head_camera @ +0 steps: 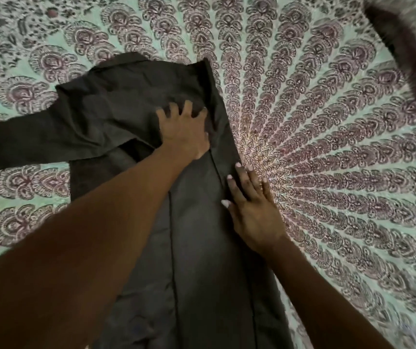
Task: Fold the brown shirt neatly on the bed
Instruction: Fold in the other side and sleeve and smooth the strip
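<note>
A bedroom in a home, seen from above the bed (327, 122): the whole frame is filled w/ a soft surface covered by a printed cotton spread, pale green w/ maroon peacock-feather motifs fanning out from near the centre. A dark brown shirt (131, 102) lies flat on it, one sleeve out to the left, w/ a person's bare forearms reaching over it. A dark blurred shape (403, 64) sits at the upper right edge; can't tell what it is. No other furniture or walls in view.
</note>
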`<action>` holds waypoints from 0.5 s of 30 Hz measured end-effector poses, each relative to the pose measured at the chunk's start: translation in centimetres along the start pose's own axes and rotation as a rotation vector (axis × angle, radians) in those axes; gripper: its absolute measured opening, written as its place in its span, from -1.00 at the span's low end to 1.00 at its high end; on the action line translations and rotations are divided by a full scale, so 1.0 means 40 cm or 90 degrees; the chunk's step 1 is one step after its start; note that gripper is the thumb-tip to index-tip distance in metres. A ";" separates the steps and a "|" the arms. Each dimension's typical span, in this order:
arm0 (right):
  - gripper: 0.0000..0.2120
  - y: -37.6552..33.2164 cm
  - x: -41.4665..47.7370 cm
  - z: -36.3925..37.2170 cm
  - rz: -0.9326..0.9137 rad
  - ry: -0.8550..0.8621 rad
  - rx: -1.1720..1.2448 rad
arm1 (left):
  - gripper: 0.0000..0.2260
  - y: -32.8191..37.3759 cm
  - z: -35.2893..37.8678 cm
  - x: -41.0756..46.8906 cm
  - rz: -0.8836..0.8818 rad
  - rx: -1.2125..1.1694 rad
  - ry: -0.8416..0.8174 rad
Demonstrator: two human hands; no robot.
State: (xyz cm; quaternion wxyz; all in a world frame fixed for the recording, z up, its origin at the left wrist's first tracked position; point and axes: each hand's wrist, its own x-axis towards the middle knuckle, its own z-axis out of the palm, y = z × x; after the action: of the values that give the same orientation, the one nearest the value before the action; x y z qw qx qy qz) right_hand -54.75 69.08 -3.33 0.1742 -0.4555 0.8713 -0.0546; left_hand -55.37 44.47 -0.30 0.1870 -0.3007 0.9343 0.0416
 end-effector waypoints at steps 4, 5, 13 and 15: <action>-0.36 -0.020 -0.091 0.022 -0.142 -0.081 -0.040 | -0.49 0.040 0.040 -0.094 0.141 -0.045 0.142; -0.37 -0.019 -0.106 0.020 -0.152 -0.073 -0.044 | -0.49 0.046 0.058 -0.116 0.176 -0.047 0.126; -0.42 0.029 -0.301 0.039 -0.149 -0.083 -0.057 | -0.54 0.087 0.110 -0.310 0.125 -0.124 0.141; -0.44 0.042 -0.347 0.050 -0.243 -0.078 -0.063 | -0.64 0.122 0.143 -0.413 0.105 -0.280 0.137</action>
State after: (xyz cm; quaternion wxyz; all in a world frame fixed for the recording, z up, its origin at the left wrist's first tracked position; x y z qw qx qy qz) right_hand -48.06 81.44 -2.09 0.1905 -0.6230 0.7585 -0.0162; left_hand -43.96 58.58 0.40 0.0123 -0.2596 0.9387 0.2267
